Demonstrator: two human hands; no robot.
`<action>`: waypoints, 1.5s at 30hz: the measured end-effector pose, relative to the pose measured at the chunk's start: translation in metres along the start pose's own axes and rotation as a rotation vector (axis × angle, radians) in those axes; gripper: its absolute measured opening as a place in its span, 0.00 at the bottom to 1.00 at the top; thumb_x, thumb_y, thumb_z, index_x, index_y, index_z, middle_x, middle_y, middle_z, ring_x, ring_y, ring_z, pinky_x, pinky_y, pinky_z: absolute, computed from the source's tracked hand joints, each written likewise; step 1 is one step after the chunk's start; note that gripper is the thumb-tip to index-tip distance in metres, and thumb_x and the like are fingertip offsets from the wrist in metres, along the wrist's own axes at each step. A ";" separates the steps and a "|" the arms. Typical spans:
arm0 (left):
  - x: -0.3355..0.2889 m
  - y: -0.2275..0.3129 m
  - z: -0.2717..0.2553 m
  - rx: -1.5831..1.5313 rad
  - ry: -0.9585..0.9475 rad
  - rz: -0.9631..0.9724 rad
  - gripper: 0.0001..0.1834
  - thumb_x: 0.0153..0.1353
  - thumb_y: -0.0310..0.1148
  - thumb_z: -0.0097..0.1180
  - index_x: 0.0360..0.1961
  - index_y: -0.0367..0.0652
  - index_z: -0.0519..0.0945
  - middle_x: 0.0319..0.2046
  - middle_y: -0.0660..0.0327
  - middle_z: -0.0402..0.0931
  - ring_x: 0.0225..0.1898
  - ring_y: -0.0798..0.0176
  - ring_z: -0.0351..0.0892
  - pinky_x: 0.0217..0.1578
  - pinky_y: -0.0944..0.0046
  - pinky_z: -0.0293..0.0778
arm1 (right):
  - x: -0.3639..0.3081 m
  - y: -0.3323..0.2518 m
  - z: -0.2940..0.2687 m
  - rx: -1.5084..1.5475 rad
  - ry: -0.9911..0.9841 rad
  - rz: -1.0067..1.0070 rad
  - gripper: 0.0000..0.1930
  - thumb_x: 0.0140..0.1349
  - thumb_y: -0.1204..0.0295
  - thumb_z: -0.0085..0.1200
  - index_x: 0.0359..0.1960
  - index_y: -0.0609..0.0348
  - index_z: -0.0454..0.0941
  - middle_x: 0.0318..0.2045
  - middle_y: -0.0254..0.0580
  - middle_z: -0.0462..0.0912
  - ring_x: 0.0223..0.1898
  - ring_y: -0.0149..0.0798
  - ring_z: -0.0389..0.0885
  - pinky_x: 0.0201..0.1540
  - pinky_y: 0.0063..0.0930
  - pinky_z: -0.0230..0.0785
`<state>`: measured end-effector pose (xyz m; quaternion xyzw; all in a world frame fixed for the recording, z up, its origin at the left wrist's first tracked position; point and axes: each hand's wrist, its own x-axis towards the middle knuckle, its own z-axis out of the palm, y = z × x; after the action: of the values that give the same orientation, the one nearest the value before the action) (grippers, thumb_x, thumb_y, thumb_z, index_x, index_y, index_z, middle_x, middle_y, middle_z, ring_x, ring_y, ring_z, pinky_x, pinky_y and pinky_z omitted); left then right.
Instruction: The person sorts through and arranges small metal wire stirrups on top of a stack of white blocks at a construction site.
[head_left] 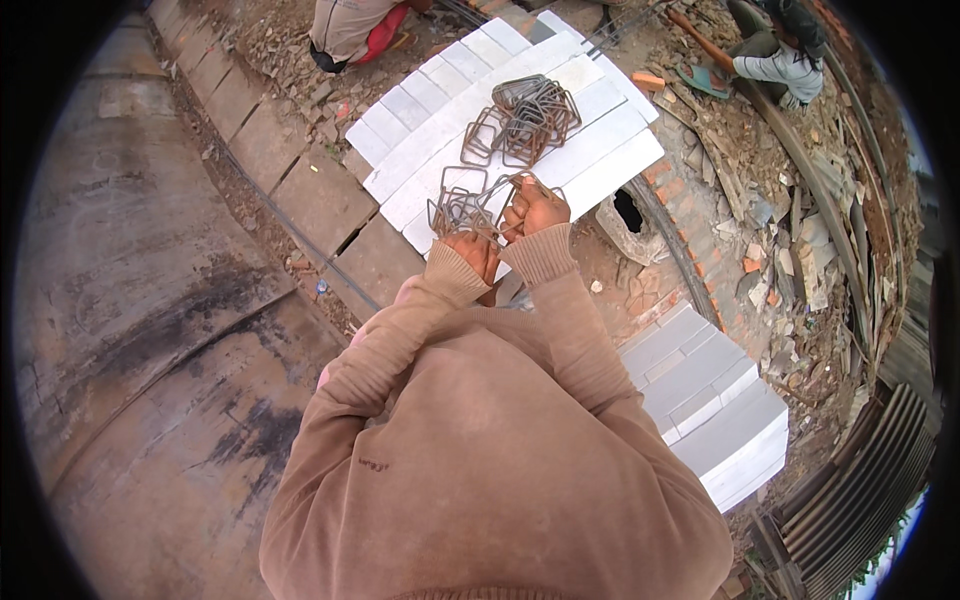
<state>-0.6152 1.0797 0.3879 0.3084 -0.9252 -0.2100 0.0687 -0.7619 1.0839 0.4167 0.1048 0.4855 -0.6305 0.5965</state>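
Clasping one bunch of bent metal frames [462, 210] in the left hand [477, 252], above one stack of white blocks [432, 160]; clamping at least one frame [512, 176] in the right hand [535, 210], just beside. Cannot tell exact numbers. Nearby, see one uncountable heap of rusty frames [533, 115] on the blocks. Farther out, see one second stack [690, 370] at lower right and two people [358, 35], at upper left and upper right.

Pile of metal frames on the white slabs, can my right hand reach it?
Likely yes: the pile lies just beyond your right hand, nothing solid blocking, though that hand grips a frame.
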 end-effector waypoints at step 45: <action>-0.021 -0.037 0.062 -1.098 0.078 -0.712 0.17 0.57 0.24 0.51 0.49 0.39 0.75 0.37 0.63 0.71 0.39 0.69 0.73 0.38 0.70 0.72 | 0.010 0.023 -0.041 -0.751 -0.212 -0.018 0.33 0.59 0.78 0.49 0.63 0.66 0.44 0.29 0.48 0.77 0.24 0.36 0.79 0.26 0.32 0.80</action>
<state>-0.5945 1.0871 0.3163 0.5233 -0.5217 -0.6503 0.1761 -0.7630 1.1117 0.3778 -0.1907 0.6188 -0.4215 0.6348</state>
